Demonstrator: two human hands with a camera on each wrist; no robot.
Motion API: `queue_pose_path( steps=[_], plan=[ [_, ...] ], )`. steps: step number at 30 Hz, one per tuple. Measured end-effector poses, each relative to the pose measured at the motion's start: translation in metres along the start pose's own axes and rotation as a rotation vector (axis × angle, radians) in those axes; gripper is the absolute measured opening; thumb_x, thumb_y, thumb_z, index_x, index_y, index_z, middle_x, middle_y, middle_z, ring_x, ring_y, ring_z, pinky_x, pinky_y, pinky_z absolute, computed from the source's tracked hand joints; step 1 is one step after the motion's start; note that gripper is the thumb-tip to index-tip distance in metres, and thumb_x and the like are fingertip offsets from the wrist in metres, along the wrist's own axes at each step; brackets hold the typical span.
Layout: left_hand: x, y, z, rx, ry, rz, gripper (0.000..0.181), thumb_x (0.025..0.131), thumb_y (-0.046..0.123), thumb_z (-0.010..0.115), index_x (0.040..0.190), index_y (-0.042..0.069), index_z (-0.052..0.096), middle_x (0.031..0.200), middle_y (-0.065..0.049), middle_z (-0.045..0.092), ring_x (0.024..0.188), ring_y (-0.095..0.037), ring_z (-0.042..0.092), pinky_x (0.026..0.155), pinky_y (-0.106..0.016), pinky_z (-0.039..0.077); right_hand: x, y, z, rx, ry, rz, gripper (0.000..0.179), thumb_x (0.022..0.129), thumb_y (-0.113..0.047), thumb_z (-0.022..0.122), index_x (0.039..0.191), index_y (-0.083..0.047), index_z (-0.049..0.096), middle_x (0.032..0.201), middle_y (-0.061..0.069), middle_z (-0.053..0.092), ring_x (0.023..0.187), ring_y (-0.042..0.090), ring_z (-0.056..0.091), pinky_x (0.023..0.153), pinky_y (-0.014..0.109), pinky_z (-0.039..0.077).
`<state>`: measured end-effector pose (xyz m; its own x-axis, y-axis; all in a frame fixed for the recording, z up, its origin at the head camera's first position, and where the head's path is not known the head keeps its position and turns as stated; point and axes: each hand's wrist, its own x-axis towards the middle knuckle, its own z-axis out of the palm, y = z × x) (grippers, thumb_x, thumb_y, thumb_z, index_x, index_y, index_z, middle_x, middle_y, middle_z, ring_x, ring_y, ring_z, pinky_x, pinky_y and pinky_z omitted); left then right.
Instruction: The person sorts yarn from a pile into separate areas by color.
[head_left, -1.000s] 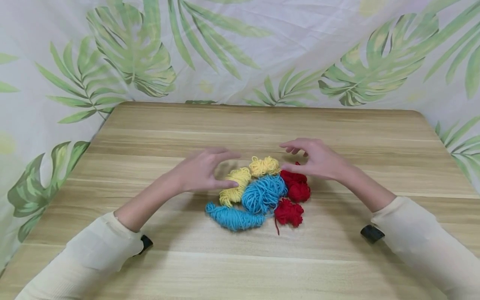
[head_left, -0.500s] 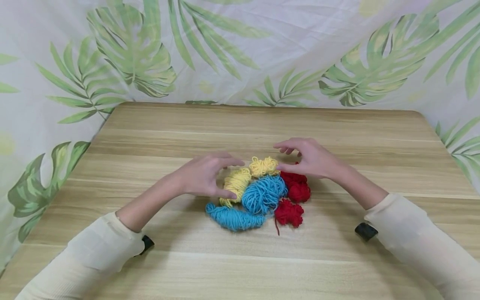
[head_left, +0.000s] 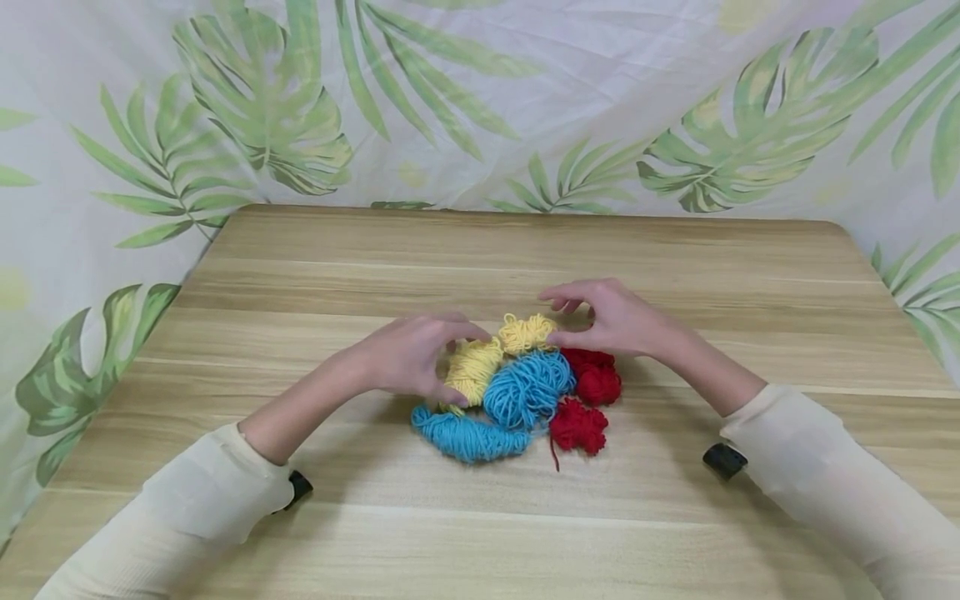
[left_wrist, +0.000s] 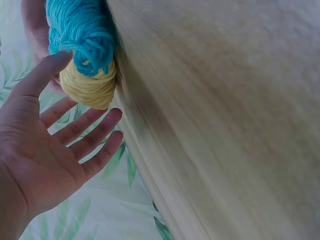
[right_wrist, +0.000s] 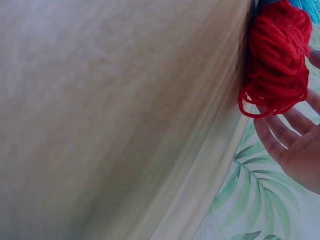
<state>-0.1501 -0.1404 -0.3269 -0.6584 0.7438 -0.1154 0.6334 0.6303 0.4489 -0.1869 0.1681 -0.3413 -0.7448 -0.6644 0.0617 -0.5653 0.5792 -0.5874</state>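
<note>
My left hand [head_left: 408,358] reaches around the left yellow yarn bundle [head_left: 475,372], thumb at its near end and index finger by its far end. In the left wrist view the fingers [left_wrist: 95,137] are spread, behind the yellow yarn [left_wrist: 90,90]. Over at the right, my right hand [head_left: 615,323] hovers with bent, parted fingers beside the back yellow bundle [head_left: 523,333], its thumb tip overlapping that bundle's edge. A round blue skein [head_left: 528,387] lies in the middle, a long blue one [head_left: 468,437] in front. Two red bundles, one behind [head_left: 595,379] and one nearer [head_left: 579,427], lie on the right.
The yarn lies grouped at the middle of a wood-grain table [head_left: 480,533]. A leaf-print cloth [head_left: 465,100] hangs behind the table's far edge. One red strand trails toward the front. Both forearms wear cream sleeves [head_left: 217,475] with dark wrist devices below [head_left: 725,460].
The left hand has moved slightly right and nearer, its thumb and index closing in about the left yellow bundle. The right hand has shifted left toward the back yellow bundle. The yarn has stayed put.
</note>
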Motion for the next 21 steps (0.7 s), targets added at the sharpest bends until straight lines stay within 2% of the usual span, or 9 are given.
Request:
queue_pose_path(
  steps=[3, 6, 9, 16, 21],
  plan=[
    [0.0013, 0.0005, -0.0001, -0.012, -0.008, -0.006, 0.077, 0.076, 0.032, 0.094, 0.141, 0.007, 0.061, 0.136, -0.009, 0.065, 0.105, -0.023, 0.065, 0.087, -0.042, 0.058, 0.0016, -0.0004, 0.0012, 0.001, -0.008, -0.004, 0.059, 0.090, -0.031, 0.082, 0.139, -0.005, 0.064, 0.122, 0.013, 0.073, 0.110, 0.028, 0.069, 0.082, 0.045, 0.058],
    [0.0025, 0.0007, 0.0001, -0.030, -0.015, 0.006, 0.075, 0.076, 0.027, 0.094, 0.140, 0.005, 0.062, 0.138, -0.011, 0.064, 0.116, -0.028, 0.064, 0.097, -0.046, 0.055, 0.0031, -0.0003, 0.0024, 0.001, -0.010, -0.004, 0.059, 0.089, -0.030, 0.083, 0.139, -0.004, 0.065, 0.122, 0.012, 0.073, 0.109, 0.028, 0.069, 0.083, 0.044, 0.058],
    [0.0039, 0.0007, 0.0006, -0.050, -0.022, 0.019, 0.072, 0.077, 0.022, 0.093, 0.138, 0.002, 0.062, 0.138, -0.013, 0.064, 0.121, -0.031, 0.062, 0.101, -0.048, 0.053, 0.0038, -0.0004, 0.0031, 0.004, -0.010, -0.005, 0.059, 0.088, -0.029, 0.084, 0.138, -0.003, 0.065, 0.123, 0.012, 0.073, 0.109, 0.028, 0.069, 0.084, 0.045, 0.058],
    [0.0064, -0.0004, 0.0010, -0.099, -0.031, 0.018, 0.062, 0.078, 0.013, 0.088, 0.133, 0.000, 0.062, 0.133, -0.014, 0.066, 0.112, -0.029, 0.064, 0.096, -0.045, 0.056, 0.0045, 0.0013, 0.0047, 0.013, -0.012, -0.014, 0.056, 0.089, -0.029, 0.083, 0.136, -0.003, 0.066, 0.117, 0.013, 0.074, 0.108, 0.029, 0.069, 0.082, 0.045, 0.057],
    [0.0079, -0.0025, 0.0005, -0.133, -0.032, 0.018, 0.058, 0.077, 0.008, 0.086, 0.129, 0.000, 0.062, 0.129, -0.014, 0.067, 0.108, -0.028, 0.065, 0.092, -0.042, 0.057, 0.0056, 0.0002, 0.0050, 0.009, -0.013, -0.020, 0.054, 0.089, -0.030, 0.083, 0.134, -0.003, 0.068, 0.116, 0.011, 0.075, 0.107, 0.028, 0.069, 0.087, 0.046, 0.057]
  ],
)
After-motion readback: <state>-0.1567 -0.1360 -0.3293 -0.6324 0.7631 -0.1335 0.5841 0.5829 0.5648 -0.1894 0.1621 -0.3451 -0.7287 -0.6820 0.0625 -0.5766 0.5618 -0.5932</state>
